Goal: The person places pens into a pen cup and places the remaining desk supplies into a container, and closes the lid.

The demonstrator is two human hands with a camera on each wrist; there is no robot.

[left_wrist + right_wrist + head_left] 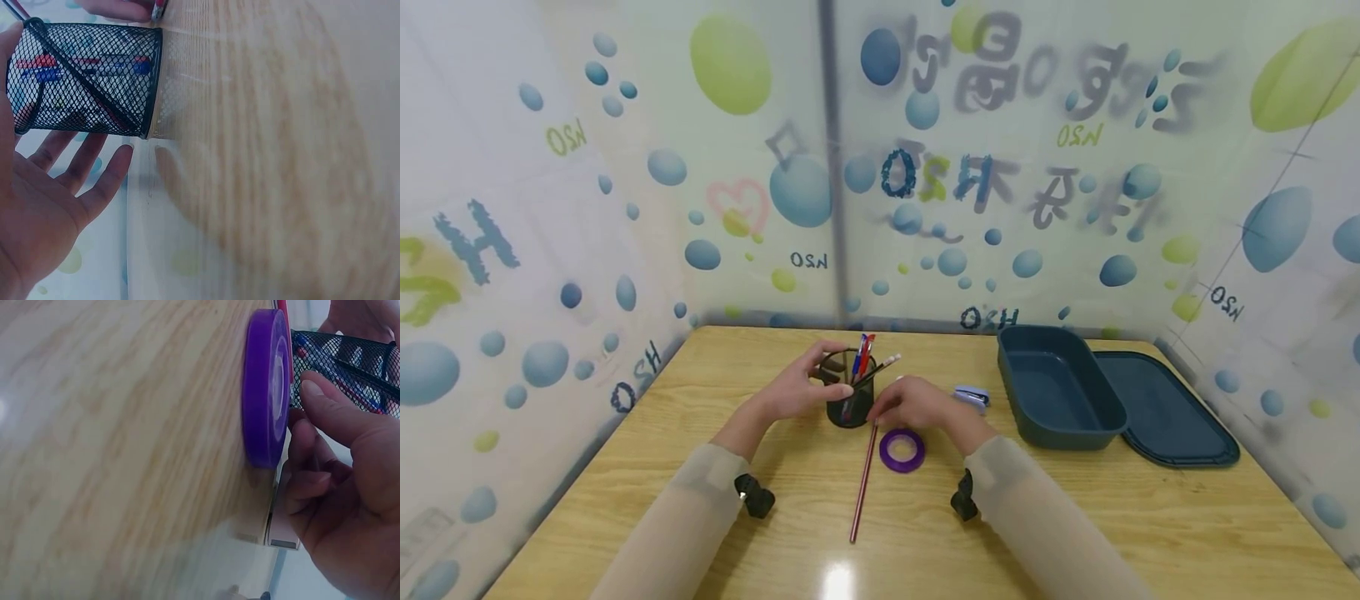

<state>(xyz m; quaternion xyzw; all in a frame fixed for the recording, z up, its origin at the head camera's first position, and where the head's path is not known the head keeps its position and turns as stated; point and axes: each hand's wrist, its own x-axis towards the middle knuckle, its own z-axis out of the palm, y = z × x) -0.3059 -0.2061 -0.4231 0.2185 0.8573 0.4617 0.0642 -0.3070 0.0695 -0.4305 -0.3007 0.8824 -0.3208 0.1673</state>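
Note:
A black mesh pen holder [848, 410] stands upright on the table with pens and pencils [880, 369] in it. My left hand [796, 385] holds it near the rim, thumb on the near side and fingers round the back; in the left wrist view the lower fingers [107, 181] are spread behind the mesh. A reddish pencil [864, 483] lies on the table, pointing away from me. At its far end, close beside the holder, my right hand [917, 402] pinches it between thumb and fingertips. A purple tape roll [257, 387] lies flat just under that hand.
A lilac stapler [972, 397] sits behind my right wrist. Farther right are a dark blue open box [1063, 433] and its flat lid [1180, 408], partly behind the box. A printed curtain [925, 283] closes off the table's back edge.

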